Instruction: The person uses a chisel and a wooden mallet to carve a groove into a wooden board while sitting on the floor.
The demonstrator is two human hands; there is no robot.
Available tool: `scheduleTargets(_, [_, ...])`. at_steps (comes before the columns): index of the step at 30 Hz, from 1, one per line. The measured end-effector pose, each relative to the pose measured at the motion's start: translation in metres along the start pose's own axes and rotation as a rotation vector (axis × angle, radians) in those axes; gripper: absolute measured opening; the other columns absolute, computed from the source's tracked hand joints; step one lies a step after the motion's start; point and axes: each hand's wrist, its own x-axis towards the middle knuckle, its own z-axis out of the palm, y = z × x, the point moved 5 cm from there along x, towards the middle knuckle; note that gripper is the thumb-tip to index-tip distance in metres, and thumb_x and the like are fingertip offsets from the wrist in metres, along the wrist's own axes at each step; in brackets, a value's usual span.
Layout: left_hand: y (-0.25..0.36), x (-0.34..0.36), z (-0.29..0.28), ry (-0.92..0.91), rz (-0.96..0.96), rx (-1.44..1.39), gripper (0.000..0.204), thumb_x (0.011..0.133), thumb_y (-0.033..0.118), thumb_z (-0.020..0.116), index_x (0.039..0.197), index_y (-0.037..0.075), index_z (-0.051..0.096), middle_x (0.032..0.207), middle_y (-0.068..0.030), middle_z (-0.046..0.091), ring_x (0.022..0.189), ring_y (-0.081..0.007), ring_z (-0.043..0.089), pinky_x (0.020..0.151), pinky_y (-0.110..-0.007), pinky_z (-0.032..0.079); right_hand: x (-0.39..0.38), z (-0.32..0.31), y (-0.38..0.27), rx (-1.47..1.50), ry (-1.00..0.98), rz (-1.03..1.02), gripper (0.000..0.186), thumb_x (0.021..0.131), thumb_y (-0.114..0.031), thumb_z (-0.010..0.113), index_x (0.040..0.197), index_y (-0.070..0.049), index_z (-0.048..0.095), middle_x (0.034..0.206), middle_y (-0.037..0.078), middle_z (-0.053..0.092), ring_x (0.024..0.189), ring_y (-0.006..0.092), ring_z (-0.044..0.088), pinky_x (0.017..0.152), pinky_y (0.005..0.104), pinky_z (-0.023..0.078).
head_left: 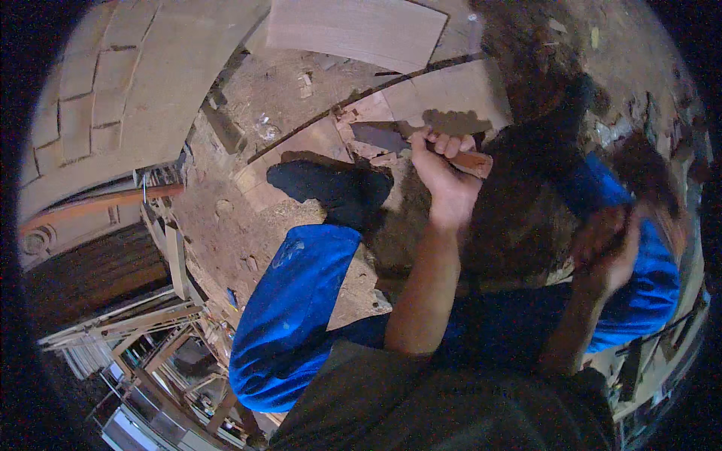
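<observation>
Ground (pixel 214 199), brown and littered with shavings, spread beneath everything; pale panel (pixel 158 83), broad, marked off in rectangles, at the upper left; blue trousers (pixel 293 278), worn by the person, knees bent and set apart, the near cloth flecked with pale spots; dark top (pixel 338 398), across the lower edge; timber heap (pixel 143 322), loose lengths lying at many angles, lower left; pale board (pixel 353 30), flat, at the top, its right end cut straight; plank row (pixel 444 90), lying below the pale board, running from left of the shoe toward the upper right, with a dark shadow falling on it; reddish-brown strip (pixel 105 204), long, below the panel; hand tool (pixel 380 137), with a flat dark blade and a brown wooden handle, its blade pointing left over the plank row, just above and right of the shoe, whether touching the wood cannot be told; dark shoe (pixel 312 184), on the left foot, over the lower edge of the plank row; left hand (pixel 447 177), grip closed round the tool's handle, whose butt shows beyond the fingers to the right; right hand (pixel 617 259), dim and blurred, near the right knee, state of its grip and any contents impossible to tell; wood scrap (pixel 306 84), small and pale, on the ground.
</observation>
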Motion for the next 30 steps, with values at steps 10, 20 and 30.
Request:
scheduleTargets(10, [-0.006,0.005,0.006,-0.024,0.001,0.084,0.024,0.087,0.021,0.055,0.069,0.018,0.039,0.056,0.0068,0.029,0.048,-0.0076,0.029,0.051,-0.026,0.034,-0.03,0.055,0.037,-0.023,0.099,-0.086,0.038,0.1,-0.041,0.039,0.088,-0.009,0.057,0.066,0.004,0.055,0.053,0.016,0.05,0.048,0.0309,0.043])
scheduleTargets(20, [-0.007,-0.001,-0.001,-0.07,-0.047,0.059,0.025,0.086,0.022,0.056,0.069,0.018,0.038,0.056,0.0073,0.03,0.048,-0.0069,0.029,0.05,-0.025,0.033,-0.035,0.098,0.041,0.317,-0.194,0.015,0.042,0.1,-0.042,0.039,0.09,-0.005,0.056,0.059,0.003,0.051,0.041,0.0158,0.044,0.041,0.0299,0.038])
scheduleTargets(30, [0.0,0.002,0.006,-0.015,0.092,0.105,0.028,0.09,0.025,0.054,0.068,0.017,0.037,0.059,0.0059,0.032,0.057,-0.0127,0.038,0.056,-0.029,0.039,-0.003,0.054,-0.002,-0.543,0.069,0.126,0.038,0.099,-0.04,0.044,0.088,-0.006,0.055,0.07,0.003,0.054,0.053,0.0112,0.045,0.049,0.027,0.037])
